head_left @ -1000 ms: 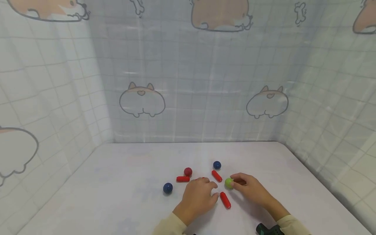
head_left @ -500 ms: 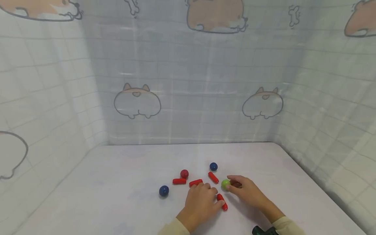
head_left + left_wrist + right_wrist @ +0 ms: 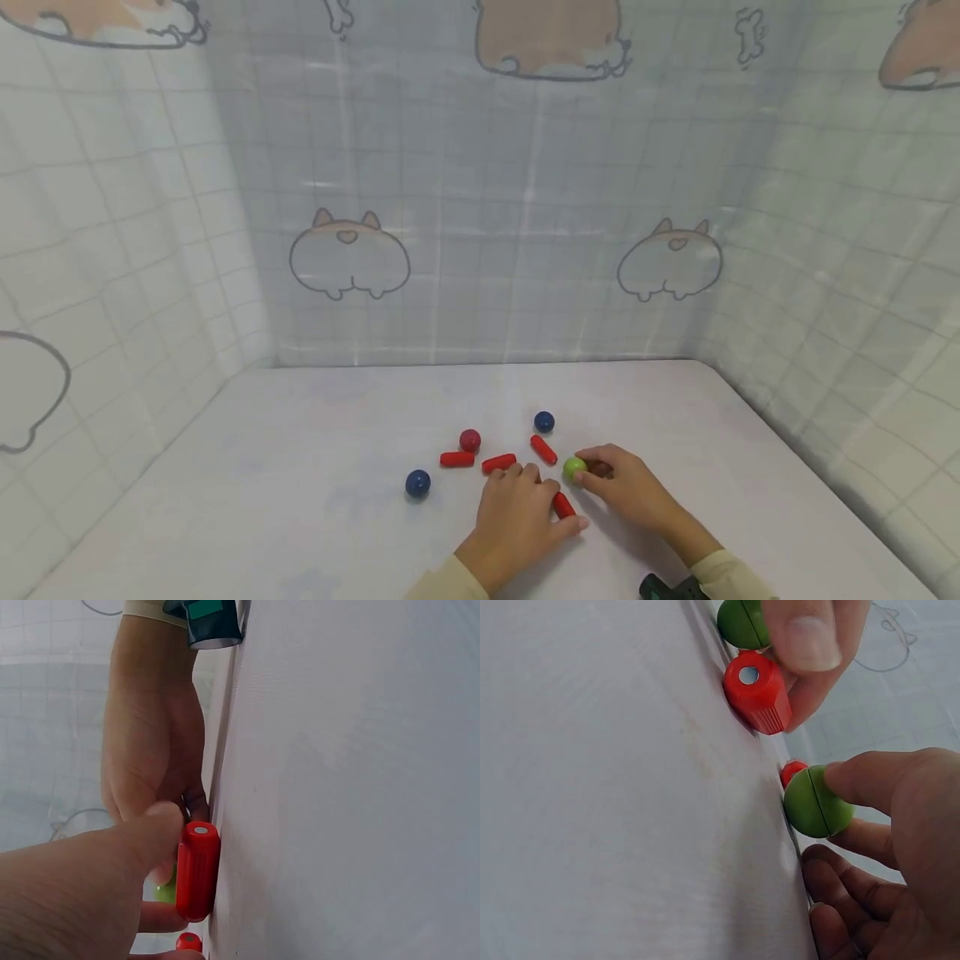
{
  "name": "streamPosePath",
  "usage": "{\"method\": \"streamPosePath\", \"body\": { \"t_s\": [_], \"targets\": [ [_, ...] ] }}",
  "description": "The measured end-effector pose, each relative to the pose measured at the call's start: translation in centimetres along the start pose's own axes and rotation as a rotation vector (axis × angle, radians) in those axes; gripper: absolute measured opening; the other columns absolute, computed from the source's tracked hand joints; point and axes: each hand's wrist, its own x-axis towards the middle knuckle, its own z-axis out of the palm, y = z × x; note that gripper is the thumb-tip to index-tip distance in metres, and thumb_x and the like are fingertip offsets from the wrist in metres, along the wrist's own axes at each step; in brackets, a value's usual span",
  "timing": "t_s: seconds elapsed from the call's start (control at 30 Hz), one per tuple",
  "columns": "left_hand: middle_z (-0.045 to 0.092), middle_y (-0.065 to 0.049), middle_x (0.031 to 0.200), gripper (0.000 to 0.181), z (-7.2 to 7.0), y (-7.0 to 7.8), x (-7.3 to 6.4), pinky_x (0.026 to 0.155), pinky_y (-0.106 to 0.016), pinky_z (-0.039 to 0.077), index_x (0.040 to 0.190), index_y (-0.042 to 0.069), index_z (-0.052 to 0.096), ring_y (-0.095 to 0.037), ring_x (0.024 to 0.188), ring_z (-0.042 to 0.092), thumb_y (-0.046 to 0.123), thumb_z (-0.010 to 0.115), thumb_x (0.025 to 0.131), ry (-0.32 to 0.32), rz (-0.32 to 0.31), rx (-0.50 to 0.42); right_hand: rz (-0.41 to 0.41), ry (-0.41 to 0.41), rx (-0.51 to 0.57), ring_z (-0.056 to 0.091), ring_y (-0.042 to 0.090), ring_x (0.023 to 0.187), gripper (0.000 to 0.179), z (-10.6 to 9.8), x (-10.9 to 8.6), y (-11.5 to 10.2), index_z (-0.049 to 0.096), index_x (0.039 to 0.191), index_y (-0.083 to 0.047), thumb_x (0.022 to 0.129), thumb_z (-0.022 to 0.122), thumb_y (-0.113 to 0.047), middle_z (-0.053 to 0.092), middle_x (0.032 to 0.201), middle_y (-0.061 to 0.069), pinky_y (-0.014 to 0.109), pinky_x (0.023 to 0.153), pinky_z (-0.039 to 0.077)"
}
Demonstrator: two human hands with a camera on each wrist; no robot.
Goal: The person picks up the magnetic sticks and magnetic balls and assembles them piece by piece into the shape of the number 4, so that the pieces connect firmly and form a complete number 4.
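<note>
My left hand [image 3: 516,518] has thumb and index finger about a red magnetic rod [image 3: 563,505] lying on the table; a metal tip shows on the rod's end [image 3: 199,874] in the left wrist view. With thumb and fingertip, my right hand [image 3: 628,490] pinches a green ball [image 3: 819,801] that has a dark seam. Beyond the left fingers lies a second red rod [image 3: 498,463], and a third red rod [image 3: 543,450] sits near the green ball. The right wrist view also shows another green ball [image 3: 744,622] beside the left hand, hidden in the head view.
A red ball [image 3: 470,440] stands against another red rod [image 3: 457,459] on the left. One blue ball [image 3: 417,484] lies farther left, another blue ball [image 3: 544,422] farther back. The white table [image 3: 300,467] is bounded by curtains [image 3: 480,250] with dog drawings.
My left hand has come right and closer over the near red rod, its thumb now past the rod's near end. The right hand keeps pinching the green ball. The view has shifted slightly.
</note>
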Motion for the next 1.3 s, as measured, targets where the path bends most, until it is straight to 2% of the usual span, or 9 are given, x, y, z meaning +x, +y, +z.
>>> {"method": "streamPosePath", "body": {
  "t_s": [0.17, 0.63, 0.8, 0.9, 1.03, 1.17, 1.3],
  "targets": [
    [0.058, 0.002, 0.081, 0.055, 0.15, -0.04, 0.06, 0.085, -0.045, 0.055, 0.112, 0.025, 0.077, -0.016, 0.081, 0.057, 0.07, 0.067, 0.081, -0.02, -0.011, -0.002, -0.01, -0.007, 0.003, 0.062, 0.013, 0.09, 0.037, -0.06, -0.2, -0.25, 0.07, 0.117, -0.01, 0.087, 0.079, -0.029, 0.066, 0.101, -0.004, 0.04, 0.085, 0.055],
    [0.062, 0.01, 0.081, 0.05, 0.2, 0.2, 0.07, 0.096, -0.047, 0.049, 0.115, 0.026, 0.074, -0.013, 0.082, 0.058, 0.061, 0.076, 0.079, -0.012, 0.003, -0.075, -0.032, -0.003, -0.013, 0.06, 0.011, 0.089, 0.031, -0.06, -0.29, -0.16, 0.071, 0.112, -0.014, 0.087, 0.079, -0.028, 0.065, 0.097, -0.006, 0.037, 0.085, 0.054],
    [0.066, 0.014, 0.085, 0.051, 0.16, 0.02, -0.02, 0.099, -0.048, 0.048, 0.118, 0.023, 0.072, -0.013, 0.092, 0.063, 0.056, 0.079, 0.08, 0.008, 0.019, -0.134, -0.038, 0.003, -0.019, 0.061, 0.011, 0.09, 0.03, 0.01, -0.32, -0.31, 0.071, 0.111, -0.015, 0.086, 0.08, -0.029, 0.066, 0.097, -0.007, 0.038, 0.086, 0.055],
    [0.064, 0.017, 0.08, 0.052, 0.11, 0.03, 0.0, 0.101, -0.049, 0.046, 0.122, 0.022, 0.07, -0.013, 0.097, 0.065, 0.052, 0.08, 0.08, 0.007, 0.03, -0.174, -0.046, 0.006, -0.021, 0.062, 0.011, 0.09, 0.031, 0.0, -0.32, -0.42, 0.07, 0.111, -0.014, 0.086, 0.08, -0.03, 0.066, 0.097, -0.007, 0.039, 0.086, 0.055],
    [0.058, 0.019, 0.07, 0.051, 0.08, 0.04, 0.0, 0.102, -0.05, 0.045, 0.124, 0.02, 0.067, -0.011, 0.096, 0.065, 0.045, 0.081, 0.082, 0.008, 0.042, -0.206, -0.046, 0.001, -0.021, 0.062, 0.011, 0.089, 0.032, 0.01, -0.28, -0.52, 0.07, 0.11, -0.015, 0.085, 0.081, -0.032, 0.066, 0.097, -0.006, 0.039, 0.085, 0.056],
    [0.059, 0.018, 0.07, 0.048, 0.14, 0.08, 0.0, 0.102, -0.048, 0.045, 0.123, 0.018, 0.065, -0.012, 0.098, 0.063, 0.039, 0.082, 0.083, 0.017, 0.05, -0.225, -0.03, 0.005, -0.029, 0.063, 0.011, 0.089, 0.032, 0.07, -0.23, -0.54, 0.07, 0.109, -0.015, 0.085, 0.081, -0.033, 0.066, 0.096, -0.007, 0.038, 0.085, 0.056],
    [0.054, 0.019, 0.068, 0.048, 0.16, 0.07, 0.01, 0.104, -0.049, 0.044, 0.125, 0.019, 0.064, -0.012, 0.098, 0.061, 0.036, 0.082, 0.084, 0.0, 0.05, -0.258, -0.018, 0.012, -0.035, 0.063, 0.011, 0.089, 0.03, 0.14, -0.28, -0.5, 0.07, 0.109, -0.015, 0.085, 0.08, -0.031, 0.066, 0.096, -0.007, 0.039, 0.085, 0.056]
  ]
}}
